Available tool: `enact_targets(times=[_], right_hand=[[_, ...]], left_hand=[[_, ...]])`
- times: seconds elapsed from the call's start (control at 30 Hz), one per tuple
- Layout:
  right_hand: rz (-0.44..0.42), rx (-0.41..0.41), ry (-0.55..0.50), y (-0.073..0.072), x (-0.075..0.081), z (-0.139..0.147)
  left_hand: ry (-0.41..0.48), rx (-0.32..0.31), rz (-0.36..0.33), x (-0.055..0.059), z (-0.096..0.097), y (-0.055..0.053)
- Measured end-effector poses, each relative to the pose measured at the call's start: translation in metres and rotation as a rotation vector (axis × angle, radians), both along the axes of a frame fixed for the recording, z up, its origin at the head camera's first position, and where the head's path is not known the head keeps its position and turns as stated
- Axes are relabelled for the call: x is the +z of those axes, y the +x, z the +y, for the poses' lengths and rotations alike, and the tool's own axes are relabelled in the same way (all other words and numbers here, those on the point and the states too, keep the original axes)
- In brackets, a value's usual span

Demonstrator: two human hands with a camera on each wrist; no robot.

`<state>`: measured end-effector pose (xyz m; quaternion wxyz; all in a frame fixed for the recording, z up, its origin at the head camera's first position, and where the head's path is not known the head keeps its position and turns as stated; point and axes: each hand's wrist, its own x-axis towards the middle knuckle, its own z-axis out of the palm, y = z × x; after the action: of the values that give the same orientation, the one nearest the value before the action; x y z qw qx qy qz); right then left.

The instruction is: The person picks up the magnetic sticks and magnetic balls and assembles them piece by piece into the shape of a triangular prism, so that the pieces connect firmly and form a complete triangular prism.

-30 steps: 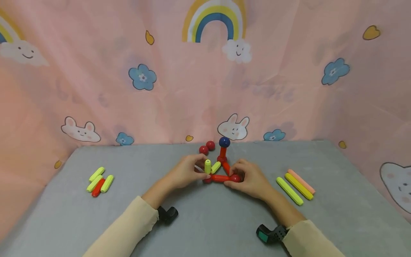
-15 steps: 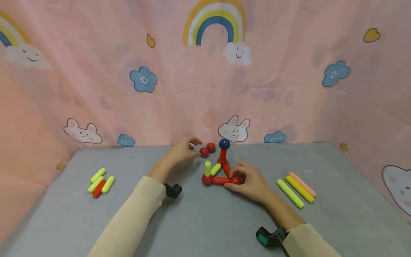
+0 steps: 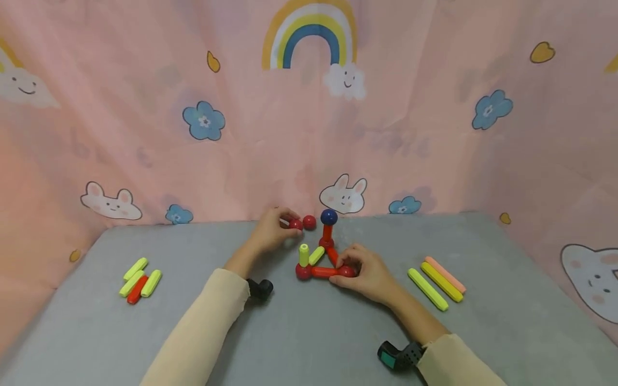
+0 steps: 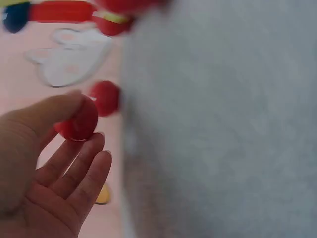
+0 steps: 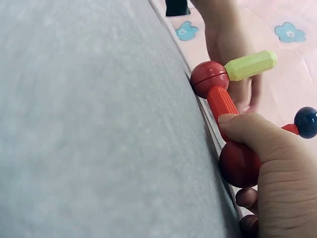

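construction of balls and rods (image 3: 324,272) stands on the grey table (image 3: 309,338), near its far side, with a base of triangular form. on its near left ball (image 3: 303,271) one yellow-green rod (image 3: 303,255) stands upright, and its top carries no ball. at the far corner, an upright red rod (image 3: 327,232) bears a dark blue ball (image 3: 329,217). the right hand (image 3: 366,273) pinches the near right ball (image 3: 346,271) with thumb and fingers, and seems to steady the base. the left hand (image 3: 270,230) has its thumb and fingers curled about a loose red ball (image 3: 296,225), just beside another red ball (image 3: 309,222) at the far edge; whether the held one is lifted, i cannot tell.

in my judgement, the step in hand is to fetch a ball for the bare rod. the next move probably calls for carrying it to that rod and setting it softly on the top, while the base is kept quiet. short rods (image 3: 152,283) at left and long rods (image 3: 441,282) at right lie well apart, touched by neither hand.
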<state>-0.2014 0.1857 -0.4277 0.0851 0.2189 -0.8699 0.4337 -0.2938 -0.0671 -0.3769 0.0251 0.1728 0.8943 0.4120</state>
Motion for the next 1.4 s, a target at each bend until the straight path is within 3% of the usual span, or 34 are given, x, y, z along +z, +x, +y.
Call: enact_targets(times=[0.13,0.23,0.4,0.5,0.63,0.9,1.4], right_hand=[[-0.001,-0.004,0.003,-0.004,0.002,-0.001],[-0.02,0.002,0.013,-0.005,0.003,-0.001],[-0.038,0.004,0.013,-0.003,0.002,0.0],[-0.028,-0.01,0.01,-0.003,0.003,0.003],[-0.013,-0.021,0.016,-0.003,0.001,0.006],[-0.002,0.007,0.016,-0.005,0.0,0.0],[-0.011,0.007,0.006,-0.005,0.001,-0.001]], left_hand=[[0.129,-0.004,0.001,0.018,-0.011,0.012],[0.194,-0.047,0.002,0.031,-0.018,0.025],[0.26,-0.102,0.007,0.044,-0.019,0.046],[0.271,-0.145,0.03,0.049,-0.014,0.051],[0.254,-0.193,0.066,0.048,-0.009,0.055],[0.217,-0.219,0.1,0.044,-0.014,0.059],[0.096,-0.261,0.151,0.04,-0.012,0.058]])
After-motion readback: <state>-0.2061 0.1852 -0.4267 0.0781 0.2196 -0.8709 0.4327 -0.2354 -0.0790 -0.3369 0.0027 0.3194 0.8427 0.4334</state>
